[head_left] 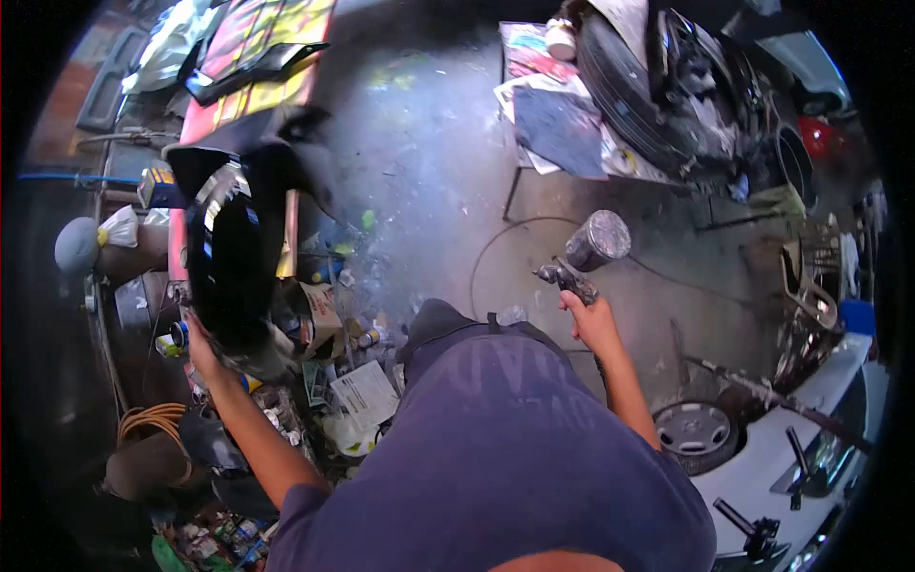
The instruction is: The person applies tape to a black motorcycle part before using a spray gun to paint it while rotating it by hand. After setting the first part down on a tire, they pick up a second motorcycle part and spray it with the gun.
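Note:
My right hand (593, 322) is wrapped around the handle of a spray gun (575, 280), held out over the floor. A paint-spattered cup (599, 240) sits on the gun. On the left, a large glossy black panel (229, 248), curved like a vehicle body part, stands tilted and slightly blurred. My left hand (202, 351) is closed at the panel's lower left edge, with its fingertips partly hidden. Behind the panel, a smaller black trim piece (253, 74) lies on a red and yellow board (276, 29).
A tire (620, 95) and grey cloth (558, 129) lie on a table at the upper right. A wheel (694, 431) and a white car panel (762, 472) are at the lower right. Cans, papers (367, 393) and boxes clutter the left. A thin hose curves across the floor.

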`<state>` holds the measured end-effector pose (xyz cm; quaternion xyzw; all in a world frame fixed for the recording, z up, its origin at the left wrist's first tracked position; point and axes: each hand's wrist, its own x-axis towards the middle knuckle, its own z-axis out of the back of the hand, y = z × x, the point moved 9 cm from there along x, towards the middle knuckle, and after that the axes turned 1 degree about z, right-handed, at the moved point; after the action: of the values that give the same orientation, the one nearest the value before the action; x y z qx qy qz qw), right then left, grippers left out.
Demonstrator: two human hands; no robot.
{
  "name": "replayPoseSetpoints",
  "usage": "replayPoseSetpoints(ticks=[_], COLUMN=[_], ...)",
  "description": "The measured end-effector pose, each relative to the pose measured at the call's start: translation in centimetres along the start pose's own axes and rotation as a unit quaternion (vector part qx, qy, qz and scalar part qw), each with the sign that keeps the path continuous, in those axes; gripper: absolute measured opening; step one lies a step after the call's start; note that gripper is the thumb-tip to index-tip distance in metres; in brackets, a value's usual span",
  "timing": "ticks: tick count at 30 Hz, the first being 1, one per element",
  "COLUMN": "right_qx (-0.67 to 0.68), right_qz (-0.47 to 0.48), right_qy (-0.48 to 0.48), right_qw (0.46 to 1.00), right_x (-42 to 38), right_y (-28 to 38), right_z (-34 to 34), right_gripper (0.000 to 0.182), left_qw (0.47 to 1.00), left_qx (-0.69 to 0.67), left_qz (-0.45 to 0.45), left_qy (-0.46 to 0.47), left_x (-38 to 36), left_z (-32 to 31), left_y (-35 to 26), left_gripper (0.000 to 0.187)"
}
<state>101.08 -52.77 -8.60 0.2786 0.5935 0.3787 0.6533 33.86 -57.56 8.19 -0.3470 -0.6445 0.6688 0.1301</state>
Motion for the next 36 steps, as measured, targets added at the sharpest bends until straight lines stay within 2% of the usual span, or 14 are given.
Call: replayPoseSetpoints(ticks=[2, 4, 6, 9, 10, 12, 13, 14, 16, 19, 24, 27, 33, 36], right_qx=[-0.002, -0.005, 0.02, 0.032, 0.032, 0.043, 0.041, 0.035, 0.012, -0.048, -0.08, -0.105, -0.09, -0.115], right_qz=[0.0, -0.022, -0.018, -0.016, -0.019, 0.004, 0.012, 0.022, 0.036, 0.052, 0.024, 0.085, 0.1, 0.141], right_qy=[-0.013, -0.02, -0.028, -0.026, -0.026, -0.03, -0.027, -0.022, -0.006, 0.01, 0.058, 0.043, 0.09, 0.043], right_qw=[1.0, 1.0, 0.999, 0.999, 0.999, 0.999, 0.999, 0.999, 0.999, 0.997, 0.995, 0.99, 0.987, 0.982], right_x=[-1.4, -2.9, -4.2, -6.0, -6.6, -7.5, -8.1, -9.0, -10.2, -11.5, -14.0, -14.4, -14.7, -12.8], right_y=[-1.3, -2.7, -3.6, -3.8, -4.0, -4.4, -4.1, -4.2, -5.1, -6.9, -7.6, -6.7, -5.8, -6.1], right_z=[1.0, 1.5, 1.3, 0.1, -0.5, -1.9, -2.8, -3.8, -6.0, -8.8, -12.5, -13.6, -14.9, -14.5], right_gripper=[0.032, 0.032, 0.034, 0.036, 0.037, 0.037, 0.034, 0.031, 0.033, 0.043, 0.052, 0.052, 0.055, 0.054], left_qw=[0.996, 0.965, 0.968, 0.955, 0.957, 0.941, 0.947, 0.954, 0.938, 0.933, 0.947, 0.947, 0.947, 0.944], left_qx=[0.079, 0.26, 0.237, 0.244, 0.214, 0.221, 0.224, 0.239, 0.279, 0.271, 0.193, 0.162, 0.147, 0.156], left_qz=[0.041, 0.026, 0.083, 0.168, 0.179, 0.249, 0.183, 0.15, 0.191, 0.231, 0.221, 0.248, 0.247, 0.252], left_qy=[0.0, -0.035, -0.012, 0.037, 0.077, 0.059, 0.138, 0.099, 0.077, 0.048, 0.127, 0.127, 0.143, 0.142], left_x=[-3.5, -1.5, -1.2, -6.8, -6.2, -3.2, -1.7, -1.9, -5.7, -2.1, -1.5, -3.1, -4.7, -4.1], left_z=[-0.3, 4.0, 4.4, -3.6, -3.9, -1.5, -1.3, -1.0, -3.4, 0.4, 1.5, 0.9, 0.7, 1.7], left_y=[3.3, 8.8, 16.5, 20.4, 23.8, 31.2, 33.6, 34.1, 31.4, 36.2, 37.6, 36.5, 35.5, 36.0], left_gripper=[0.054, 0.06, 0.063, 0.065, 0.066, 0.065, 0.064, 0.061, 0.058, 0.056, 0.054, 0.053, 0.052, 0.052])
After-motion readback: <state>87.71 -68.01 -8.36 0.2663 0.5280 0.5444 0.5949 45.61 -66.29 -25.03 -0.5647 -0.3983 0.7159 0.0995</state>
